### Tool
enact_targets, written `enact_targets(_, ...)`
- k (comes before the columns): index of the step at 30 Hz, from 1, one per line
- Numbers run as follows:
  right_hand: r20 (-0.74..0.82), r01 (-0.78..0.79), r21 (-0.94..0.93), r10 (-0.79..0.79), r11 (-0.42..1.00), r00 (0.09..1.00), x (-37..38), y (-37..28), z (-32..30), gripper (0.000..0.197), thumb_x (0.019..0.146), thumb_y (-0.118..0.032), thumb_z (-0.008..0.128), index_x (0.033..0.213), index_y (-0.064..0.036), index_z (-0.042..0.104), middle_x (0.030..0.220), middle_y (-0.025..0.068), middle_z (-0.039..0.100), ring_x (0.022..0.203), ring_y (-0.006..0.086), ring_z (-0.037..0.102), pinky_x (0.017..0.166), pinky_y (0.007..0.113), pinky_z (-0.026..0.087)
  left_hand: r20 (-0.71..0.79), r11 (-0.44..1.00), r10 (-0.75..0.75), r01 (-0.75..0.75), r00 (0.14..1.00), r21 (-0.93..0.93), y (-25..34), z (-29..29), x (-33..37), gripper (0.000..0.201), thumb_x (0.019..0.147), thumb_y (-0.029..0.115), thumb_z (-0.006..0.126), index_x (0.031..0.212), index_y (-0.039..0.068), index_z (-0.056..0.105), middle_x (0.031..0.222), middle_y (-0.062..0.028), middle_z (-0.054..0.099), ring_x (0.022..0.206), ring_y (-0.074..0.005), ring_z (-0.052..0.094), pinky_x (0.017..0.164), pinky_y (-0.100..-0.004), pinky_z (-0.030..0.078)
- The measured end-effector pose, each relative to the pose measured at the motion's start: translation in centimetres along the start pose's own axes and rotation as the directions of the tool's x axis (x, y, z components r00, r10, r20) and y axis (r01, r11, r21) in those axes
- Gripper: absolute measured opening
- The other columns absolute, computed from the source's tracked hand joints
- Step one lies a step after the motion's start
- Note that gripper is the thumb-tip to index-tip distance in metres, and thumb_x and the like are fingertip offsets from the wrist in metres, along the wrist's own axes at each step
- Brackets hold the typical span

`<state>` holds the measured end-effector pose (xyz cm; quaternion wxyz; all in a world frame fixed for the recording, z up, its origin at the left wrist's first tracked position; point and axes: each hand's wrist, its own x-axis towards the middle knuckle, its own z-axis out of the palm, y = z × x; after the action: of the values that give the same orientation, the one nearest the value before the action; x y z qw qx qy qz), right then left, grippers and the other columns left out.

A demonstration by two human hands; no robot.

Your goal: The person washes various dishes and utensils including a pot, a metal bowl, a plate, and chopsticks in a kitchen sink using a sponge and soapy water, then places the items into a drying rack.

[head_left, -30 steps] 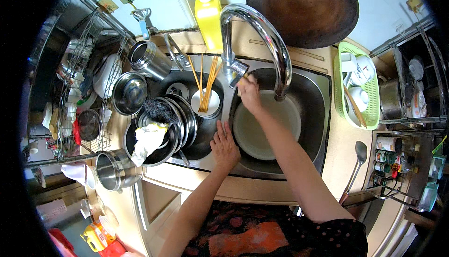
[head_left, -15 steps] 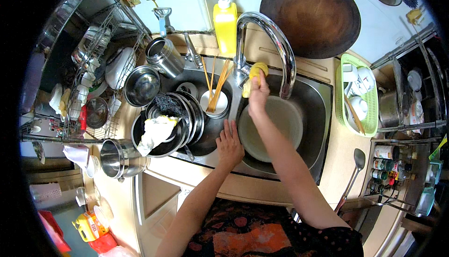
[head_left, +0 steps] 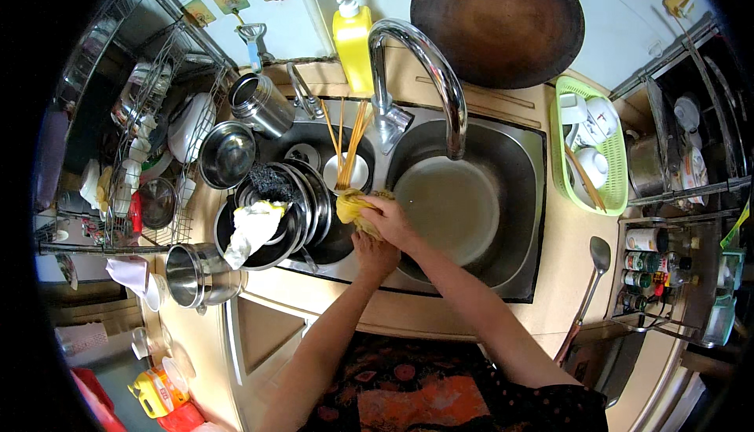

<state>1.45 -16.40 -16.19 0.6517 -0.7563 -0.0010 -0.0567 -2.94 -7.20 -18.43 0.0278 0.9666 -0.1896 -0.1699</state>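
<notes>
A crumpled yellow cloth [head_left: 353, 206] is bunched over the divider between the two sink basins. My right hand [head_left: 390, 224] grips it from the right. Just below, my left hand [head_left: 375, 255] is closed at the cloth's lower edge, its fingertips partly covered. Behind the cloth, a white cup [head_left: 357, 173] in the left basin holds several wooden chopsticks [head_left: 353, 141]. Stacked dark pans [head_left: 302, 204] fill the left of that basin, with a black scouring pad [head_left: 272, 183] and a white wrapper [head_left: 255, 232] on top. A large round basin [head_left: 448, 208] of cloudy water sits in the right sink.
A chrome faucet [head_left: 424, 47] arches over the right sink, beside a yellow pump bottle [head_left: 353, 47]. Steel pots [head_left: 203, 275] crowd the left counter. A round wooden board [head_left: 499, 23] leans behind. A green basket [head_left: 620, 184] of dishes and a spatula [head_left: 600, 255] lie right.
My right hand has brought the yellow cloth from beside the faucet base down and left to the divider. My left hand, earlier flat there, has closed at the cloth. The view has shifted slightly.
</notes>
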Motion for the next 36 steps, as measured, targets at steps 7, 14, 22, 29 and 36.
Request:
enact_targets(7,-0.412,-0.303,0.224,0.372,0.926,0.832,-1.5,7.0,-8.7,0.022,0.083,-0.024,0.059,0.079,-0.0034,0.051,0.071,0.0033,0.05,0.066,0.0112,0.05,0.063,0.025,0.043,-0.458,0.947,-0.076,-0.08,0.886,-0.312,0.6,-1.3,-0.2,0.065,0.066,0.01,0.06,0.127,0.005,0.038,0.125,-0.0238,0.034,0.111,-0.037,0.036,0.092,-0.046,0.027)
enact_targets(14,-0.341,-0.516,-0.199,0.435,0.833,0.834,-4.6,14.3,-10.4,0.024,0.081,-0.018,0.059,0.095,-0.0039,0.047,0.095,0.0106,0.05,0.087,0.021,0.048,0.079,0.031,0.039,-0.347,0.158,-0.318,-0.311,0.882,-0.937,3.6,-7.6,7.9,0.055,0.083,0.013,0.056,0.129,-0.003,0.031,0.114,-0.0212,0.044,0.096,-0.0222,0.051,0.08,-0.0307,0.043)
enact_targets(22,0.048,-0.464,-0.599,0.608,0.652,0.793,-6.3,15.5,-12.1,0.035,0.078,-0.005,0.058,0.11,0.0008,0.045,0.116,0.0191,0.047,0.109,0.0303,0.045,0.089,0.039,0.038,-0.099,-0.255,-0.361,-0.2,0.928,-0.946,3.1,-11.0,13.3,0.026,0.086,0.001,0.049,0.108,-0.013,0.048,0.079,-0.0125,0.06,0.063,-0.0138,0.059,0.058,-0.0218,0.049)
enact_targets(29,-0.25,-0.678,0.105,0.679,0.728,0.69,-6.5,13.5,-12.1,0.047,0.084,-0.007,0.048,0.127,0.0007,0.032,0.126,0.0207,0.038,0.113,0.0326,0.043,0.093,0.041,0.035,-0.196,-0.203,-0.335,-0.273,0.922,-0.94,2.8,-11.5,13.3,0.024,0.085,0.005,0.054,0.105,-0.009,0.052,0.07,-0.0077,0.057,0.054,-0.0126,0.055,0.05,-0.0222,0.048)
enact_targets(36,-0.28,-0.595,-0.616,0.561,0.517,0.779,-7.4,16.7,-12.4,0.031,0.083,-0.001,0.044,0.113,0.0063,0.045,0.109,0.0239,0.052,0.098,0.0346,0.052,0.086,0.041,0.04,-0.285,-0.187,-0.252,-0.336,0.925,-0.923,1.7,-10.9,13.3,0.016,0.083,0.003,0.056,0.098,-0.003,0.053,0.072,-0.0062,0.056,0.054,-0.0106,0.053,0.049,-0.0216,0.045)
